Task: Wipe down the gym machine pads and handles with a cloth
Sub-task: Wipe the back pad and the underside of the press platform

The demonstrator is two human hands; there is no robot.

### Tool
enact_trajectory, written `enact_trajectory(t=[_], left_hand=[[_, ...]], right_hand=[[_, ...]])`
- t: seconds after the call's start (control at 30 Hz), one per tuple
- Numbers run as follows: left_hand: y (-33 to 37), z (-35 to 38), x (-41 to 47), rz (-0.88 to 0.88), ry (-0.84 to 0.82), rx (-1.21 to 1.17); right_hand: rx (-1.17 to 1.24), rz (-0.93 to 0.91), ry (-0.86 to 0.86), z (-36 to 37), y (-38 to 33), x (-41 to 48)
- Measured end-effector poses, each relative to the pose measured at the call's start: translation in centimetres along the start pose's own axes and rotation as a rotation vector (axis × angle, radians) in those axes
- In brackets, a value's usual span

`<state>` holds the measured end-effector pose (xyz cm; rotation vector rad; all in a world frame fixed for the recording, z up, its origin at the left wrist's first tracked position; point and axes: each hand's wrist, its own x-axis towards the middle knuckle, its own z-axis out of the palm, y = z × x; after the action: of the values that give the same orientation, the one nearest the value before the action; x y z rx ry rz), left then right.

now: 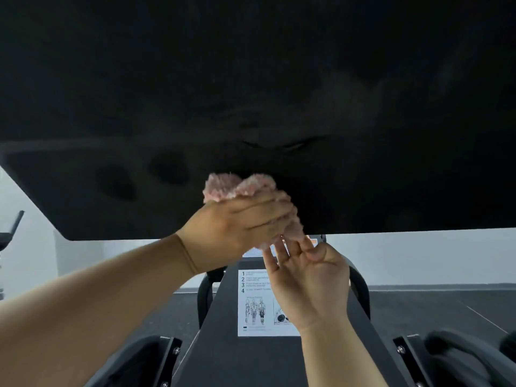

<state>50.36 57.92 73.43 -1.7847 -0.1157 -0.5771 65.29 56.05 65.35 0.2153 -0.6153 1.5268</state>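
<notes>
Two hands on one pink fluffy cloth [237,185]. Left hand [237,222] is clamped round the bunched bulk, pressing it up against the big black upholstered machine pad [251,79] near the pad's lower edge. Right hand [310,277] sits just below the left. Its thumb and fingertips [275,263] look pinched on the loose tail hanging off the bunch. It's blurred there, so that's my read and not certain.

Risks:
- The cloth is wadded, so the contact patch is small. Expect streaks and missed strips on a pad this wide unless it gets flattened out.
- If the two hands tug opposite ways, the bunch could slip out of the left palm and drop onto the black steel frame beam [220,344] under them.
- If the tail is released mid-stroke it dangles and may fold under unevenly.
- With the reach this high, pressure probably fades on strokes further up from the left hand.

Room:
- Above and to either side of the left hand there is open pad and nothing in the way.
- The pad's bottom edge runs just below the left hand, so a downward stroke runs off quickly.
- Below the right hand is the beam with a white instruction sticker [259,303], not touched.
- A dark rubber handle grip [460,356] sits well below and to the right of the right hand. That looks like a later step.
</notes>
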Motion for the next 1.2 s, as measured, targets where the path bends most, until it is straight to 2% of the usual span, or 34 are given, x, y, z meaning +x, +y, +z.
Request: enact_trajectory(t=[0.07, 0.13, 0.2, 0.27, 0.33, 0.5, 0.57, 0.67, 0.73, 0.83, 0.87, 1.1, 1.2], left_hand=[[1.2, 0.3, -1.7, 0.066, -0.118, 0.039], [1.1, -0.7, -1.6, 0.108, -0.161, 0.061], [-0.1, -2.4, 0.5, 0.033, -0.107, 0.012], [-1.7, -3.6, 3.1, -0.069, 0.032, -0.006], [-2.1, -3.1, 3.6, -0.070, 0.099, 0.025], [0.7, 0.7, -0.4, 0.013, -0.031, 0.075], [1.3, 0.9, -0.6, 0.018, -0.034, 0.047], [1.7, -0.1, -1.1, 0.051, -0.126, 0.030], [0.7, -1.9, -0.3, 0.008, -0.062, -0.014], [-2.4, -5.0, 1.8, -0.213, 0.170, -0.022], [-3.2, -5.2, 1.7, -0.254, 0.197, 0.006], [0.2, -0.8, -3.6, -0.217, 0.129, 0.002], [0.9, -0.8, -4.7, -0.165, 0.062, -0.012]], right_hand=[[-0.005, 0.010, -0.038, 0.2, -0.1, -0.2], [0.004, 0.023, -0.045, 0.1, -0.1, -0.4], [0.009, 0.014, -0.024, -0.2, 0.1, -0.2], [0.041, -0.002, 0.019, -0.3, 0.3, 0.0], [0.059, -0.011, 0.029, -0.6, 0.4, 0.2], [-0.036, 0.023, -0.074, -0.4, -0.1, -0.1], [-0.040, 0.028, -0.081, -0.5, -0.3, -0.2], [-0.024, 0.041, -0.057, -0.2, -0.1, -0.4], [0.003, 0.034, -0.023, 0.1, 0.0, -0.6], [0.007, 0.020, 0.052, 0.3, 0.1, -0.8], [0.010, 0.014, 0.052, 0.2, 0.1, -0.8], [-0.028, 0.020, 0.029, -0.2, 0.2, -0.3], [-0.090, 0.008, 0.104, 1.2, 0.3, -0.9]])
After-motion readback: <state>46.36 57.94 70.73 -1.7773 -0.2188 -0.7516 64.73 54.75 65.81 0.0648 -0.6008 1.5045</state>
